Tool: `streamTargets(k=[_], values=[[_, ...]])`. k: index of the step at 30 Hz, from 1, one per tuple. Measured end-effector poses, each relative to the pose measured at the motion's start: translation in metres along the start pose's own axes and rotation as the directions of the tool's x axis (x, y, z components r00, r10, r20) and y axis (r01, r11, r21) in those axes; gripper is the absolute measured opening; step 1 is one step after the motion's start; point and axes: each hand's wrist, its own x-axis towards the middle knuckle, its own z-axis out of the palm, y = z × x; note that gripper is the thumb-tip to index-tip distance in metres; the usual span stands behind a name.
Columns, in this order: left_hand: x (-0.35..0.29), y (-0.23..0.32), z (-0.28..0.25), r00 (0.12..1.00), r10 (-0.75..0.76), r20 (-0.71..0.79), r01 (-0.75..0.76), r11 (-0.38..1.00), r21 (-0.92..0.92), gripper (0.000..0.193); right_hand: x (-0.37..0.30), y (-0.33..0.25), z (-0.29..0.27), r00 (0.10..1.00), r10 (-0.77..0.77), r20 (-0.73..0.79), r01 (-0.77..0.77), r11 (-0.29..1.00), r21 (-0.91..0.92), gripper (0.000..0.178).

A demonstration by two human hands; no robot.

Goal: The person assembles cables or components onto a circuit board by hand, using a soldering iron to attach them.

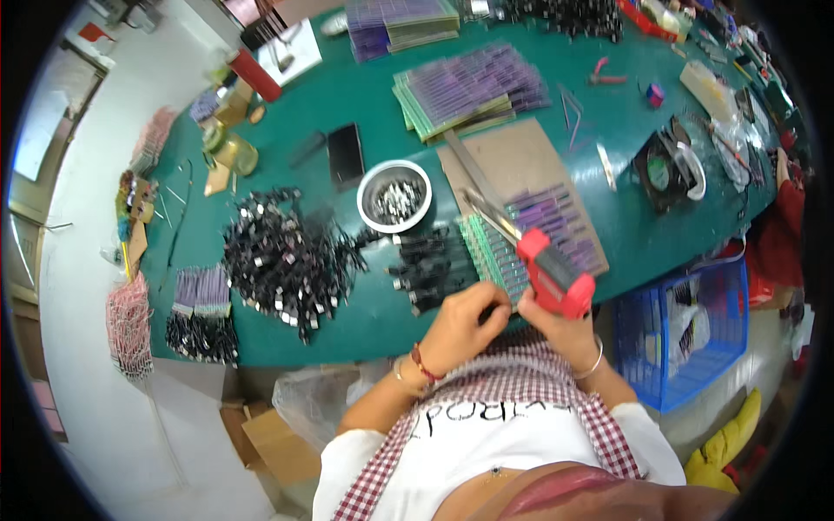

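My right hand (565, 334) is closed round the handle of a red and dark grey soldering gun (556, 276), its metal front pointing up and left over a cardboard sheet (508, 148). My left hand (465, 326) is closed at the table's front edge, fingers curled; whatever they hold is hidden. Just beyond my hands, a circuit board panel (495, 260) with green strips lies on the cardboard, a row of purple strips (552, 217) beside it. Black cables (430, 269) lie spread to the left of the panel. A white-rimmed bowl (365, 195) holds small silvery parts.
A heap of black cables (282, 260) with metal ends covers the table's left part. A phone (346, 154) lies behind the bowl. Stacked purple panels (469, 82) stand at the back. On the right are a black holder (656, 174) and, below the edge, a blue basket (643, 356).
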Motion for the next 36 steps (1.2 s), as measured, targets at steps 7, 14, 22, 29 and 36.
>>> streamTargets(k=[7, 14, 22, 29, 36], values=[[-0.006, -0.003, 0.006, 0.951, -0.308, -0.026, 0.282, 0.900, -0.334, 0.009, 0.014, -0.005, 0.005, 0.966, 0.244, -0.085, -0.192, 0.900, 0.392, 0.026], [-0.016, -0.011, 0.012, 0.884, -0.467, 0.039, 0.424, 0.762, -0.490, 0.011, 0.006, 0.012, 0.008, 0.952, 0.298, 0.076, -0.307, 0.931, 0.196, 0.029], [-0.014, -0.009, 0.014, 0.872, -0.484, 0.066, 0.448, 0.737, -0.507, 0.010, 0.001, 0.012, 0.011, 0.970, 0.243, 0.030, -0.245, 0.961, 0.128, 0.012], [-0.015, -0.011, 0.019, 0.933, -0.328, -0.146, 0.280, 0.920, -0.275, 0.009, -0.006, 0.007, 0.018, 0.961, 0.277, -0.020, -0.274, 0.958, 0.090, 0.013], [-0.014, -0.012, 0.017, 0.974, -0.134, -0.180, 0.134, 0.991, -0.011, 0.006, -0.001, 0.007, 0.003, 0.961, 0.278, 0.001, -0.277, 0.956, 0.095, 0.018]])
